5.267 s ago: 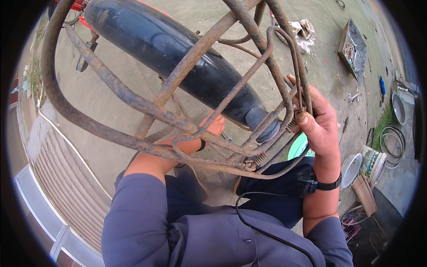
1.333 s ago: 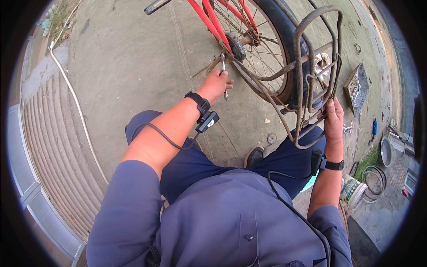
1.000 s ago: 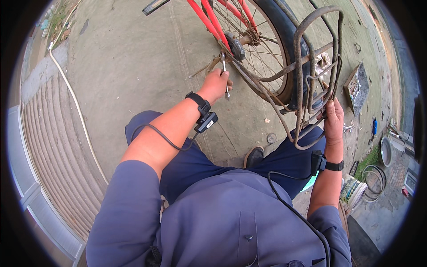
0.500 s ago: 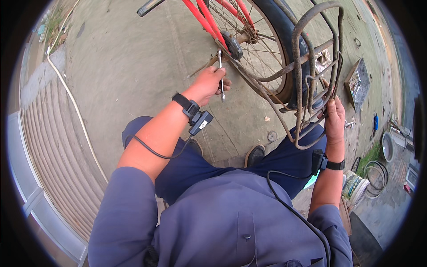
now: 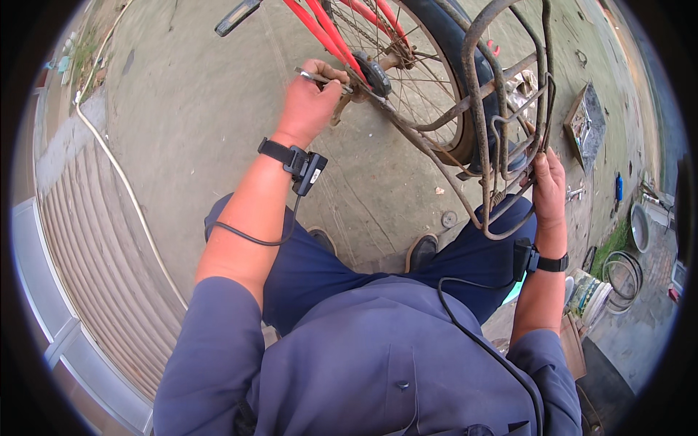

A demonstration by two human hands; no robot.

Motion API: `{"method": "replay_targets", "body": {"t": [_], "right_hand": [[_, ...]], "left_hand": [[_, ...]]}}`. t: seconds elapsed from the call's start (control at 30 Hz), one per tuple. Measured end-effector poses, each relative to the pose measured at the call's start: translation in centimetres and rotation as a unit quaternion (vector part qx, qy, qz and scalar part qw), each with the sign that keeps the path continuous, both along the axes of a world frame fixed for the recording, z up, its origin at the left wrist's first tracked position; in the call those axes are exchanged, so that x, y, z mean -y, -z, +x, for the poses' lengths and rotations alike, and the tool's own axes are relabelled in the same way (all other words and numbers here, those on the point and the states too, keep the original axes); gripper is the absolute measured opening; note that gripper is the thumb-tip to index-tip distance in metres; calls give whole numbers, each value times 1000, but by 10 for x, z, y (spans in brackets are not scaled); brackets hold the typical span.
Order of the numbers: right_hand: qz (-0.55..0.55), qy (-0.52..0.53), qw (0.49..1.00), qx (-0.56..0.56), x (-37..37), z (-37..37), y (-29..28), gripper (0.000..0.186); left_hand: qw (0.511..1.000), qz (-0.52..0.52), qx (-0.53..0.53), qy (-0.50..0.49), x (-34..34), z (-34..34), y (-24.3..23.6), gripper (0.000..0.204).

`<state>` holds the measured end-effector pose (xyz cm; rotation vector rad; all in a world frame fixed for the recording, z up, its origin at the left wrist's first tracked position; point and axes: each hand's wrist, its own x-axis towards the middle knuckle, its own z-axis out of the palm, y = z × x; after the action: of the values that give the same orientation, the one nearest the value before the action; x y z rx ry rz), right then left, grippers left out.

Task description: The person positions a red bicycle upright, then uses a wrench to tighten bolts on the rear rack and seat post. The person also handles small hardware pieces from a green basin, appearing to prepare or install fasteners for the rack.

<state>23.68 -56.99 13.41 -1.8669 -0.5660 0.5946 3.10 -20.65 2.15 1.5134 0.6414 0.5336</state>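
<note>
My left hand (image 5: 313, 98) grips a silver spanner (image 5: 305, 74), now held sideways beside the axle end of a red bicycle frame (image 5: 331, 36) near the rear wheel hub (image 5: 396, 59). A dark round housing (image 5: 376, 75) sits by that frame end. My right hand (image 5: 549, 182) is closed on the rusty tubular rack (image 5: 478, 102) at its lower rear corner, next to the black mudguard (image 5: 481, 145) and a spring. A pedal (image 5: 236, 16) juts out at the upper left.
A tray of tools (image 5: 585, 123), a blue bottle-like object (image 5: 619, 187), a basin (image 5: 640, 225), coiled hose (image 5: 623, 280) and buckets (image 5: 587, 301) lie to the right. A pale hose (image 5: 127, 182) runs along the ribbed step (image 5: 109, 276) on the left.
My left hand has moved up and left, turning the spanner from upright to sideways. Earlier the rack filled the view close up; now it stands farther right, my right hand still on it.
</note>
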Motion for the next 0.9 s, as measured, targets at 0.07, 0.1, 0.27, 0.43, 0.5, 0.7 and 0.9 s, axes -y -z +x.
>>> {"method": "replay_targets", "body": {"t": [0.07,0.1,0.27,0.43,0.5,0.7,0.9], "right_hand": [[-1,-5,1000,-5,2,3,1,51],[-4,-9,1000,-7,3,4,1,51],[-4,-19,1000,-4,7,13,0,50],[6,-21,1000,-21,9,18,-3,49],[7,-25,999,-22,10,20,-4,48],[10,-27,999,-25,9,23,-5,46],[-1,-29,1000,-13,7,23,-6,50]], "left_hand": [[999,-23,-12,24,3,2,-1,11],[999,-18,-8,30,4,3,-2,11],[998,-23,17,49,13,9,-4,11],[999,6,22,43,18,16,-3,10],[999,7,17,42,19,18,-2,10],[997,51,28,54,26,21,-1,10],[975,213,6,58,40,17,-7,14]]}}
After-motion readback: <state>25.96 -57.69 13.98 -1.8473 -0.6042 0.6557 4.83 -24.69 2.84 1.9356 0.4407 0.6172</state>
